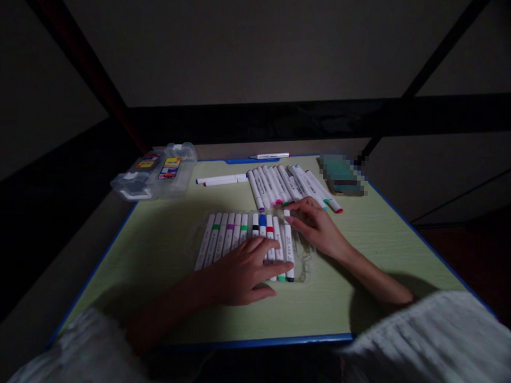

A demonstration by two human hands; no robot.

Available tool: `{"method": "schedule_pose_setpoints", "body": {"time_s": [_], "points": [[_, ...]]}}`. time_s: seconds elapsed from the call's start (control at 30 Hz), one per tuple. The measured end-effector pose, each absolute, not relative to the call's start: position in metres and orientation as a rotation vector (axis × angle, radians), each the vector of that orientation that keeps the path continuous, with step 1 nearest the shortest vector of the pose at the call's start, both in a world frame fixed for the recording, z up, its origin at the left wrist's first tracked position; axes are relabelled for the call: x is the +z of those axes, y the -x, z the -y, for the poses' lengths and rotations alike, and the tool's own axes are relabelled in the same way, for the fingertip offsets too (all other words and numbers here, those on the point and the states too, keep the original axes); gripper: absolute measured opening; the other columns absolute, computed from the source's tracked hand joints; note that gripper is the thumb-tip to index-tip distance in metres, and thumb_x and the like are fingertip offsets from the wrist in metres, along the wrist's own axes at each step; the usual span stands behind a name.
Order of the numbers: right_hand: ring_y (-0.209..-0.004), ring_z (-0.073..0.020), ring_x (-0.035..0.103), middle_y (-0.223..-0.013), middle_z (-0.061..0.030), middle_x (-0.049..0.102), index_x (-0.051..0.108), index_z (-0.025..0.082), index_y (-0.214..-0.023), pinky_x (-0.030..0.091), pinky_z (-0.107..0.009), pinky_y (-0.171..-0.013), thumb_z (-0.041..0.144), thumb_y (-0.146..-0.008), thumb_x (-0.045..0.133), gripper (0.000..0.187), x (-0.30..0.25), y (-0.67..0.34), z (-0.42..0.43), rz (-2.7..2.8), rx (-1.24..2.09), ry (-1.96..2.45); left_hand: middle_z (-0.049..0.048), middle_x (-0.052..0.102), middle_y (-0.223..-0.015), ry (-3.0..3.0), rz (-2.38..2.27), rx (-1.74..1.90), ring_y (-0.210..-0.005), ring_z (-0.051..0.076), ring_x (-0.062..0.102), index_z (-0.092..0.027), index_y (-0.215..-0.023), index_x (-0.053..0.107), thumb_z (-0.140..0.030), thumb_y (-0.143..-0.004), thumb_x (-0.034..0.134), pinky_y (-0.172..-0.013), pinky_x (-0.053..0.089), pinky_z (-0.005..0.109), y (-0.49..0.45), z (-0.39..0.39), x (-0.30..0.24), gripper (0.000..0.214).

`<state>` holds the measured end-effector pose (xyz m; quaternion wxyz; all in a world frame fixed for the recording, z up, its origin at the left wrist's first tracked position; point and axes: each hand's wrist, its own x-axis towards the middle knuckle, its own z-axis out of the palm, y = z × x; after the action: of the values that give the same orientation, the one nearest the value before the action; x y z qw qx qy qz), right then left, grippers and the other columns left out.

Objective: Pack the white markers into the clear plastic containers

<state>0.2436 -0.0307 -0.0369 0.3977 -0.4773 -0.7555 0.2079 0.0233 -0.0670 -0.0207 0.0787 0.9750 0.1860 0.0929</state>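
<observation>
A row of white markers (215, 243) with coloured bands lies side by side in a clear plastic tray (305, 271). My left hand (246, 272) rests across the row, fingers spread, hiding the lower middle of several markers. One of its fingertips reaches the lower part of the rightmost marker (289, 246). At that marker's upper end, the thumb and index finger of my right hand (319, 230) close on the tip. Beyond the tray, loose markers (276, 186) fan out in a bunch, close to my right hand.
Two markers (224, 180) lie crosswise left of the bunch, and another marker (273, 156) lies at the far edge. A clear plastic case (155, 174) stands at the back left. A blurred-out green object (342, 173) is at the back right. The table (152, 255) has blue edging.
</observation>
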Motion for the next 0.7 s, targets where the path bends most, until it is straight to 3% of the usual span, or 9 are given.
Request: {"method": "schedule_pose_setpoints", "body": {"time_s": [0.3,0.7], "points": [[-0.083,-0.0211,0.051,-0.086,-0.0062,0.052,0.063,0.019,-0.101,0.043,-0.039,-0.077,0.028,-0.082,0.054,0.023,-0.047,-0.247,0.025,1.971,0.546,1.263,0.01,0.047,-0.107,-2.978,-0.6,0.26,-0.095,0.023,0.043,-0.023,-0.121,0.051,-0.032,-0.083,0.054,-0.079,0.041,0.036,-0.027,0.069,-0.019,0.039],[-0.085,-0.0227,0.05,-0.086,-0.0073,0.051,0.065,0.018,-0.097,0.042,-0.04,-0.078,0.028,-0.079,0.057,0.022,-0.05,-0.248,0.024,2.043,0.472,1.28,0.0098,0.046,-0.106,-2.973,-0.578,0.292,-0.095,0.023,0.042,-0.021,-0.119,0.052,-0.031,-0.082,0.055,-0.079,0.04,0.035,-0.026,0.068,-0.019,0.038]]}}
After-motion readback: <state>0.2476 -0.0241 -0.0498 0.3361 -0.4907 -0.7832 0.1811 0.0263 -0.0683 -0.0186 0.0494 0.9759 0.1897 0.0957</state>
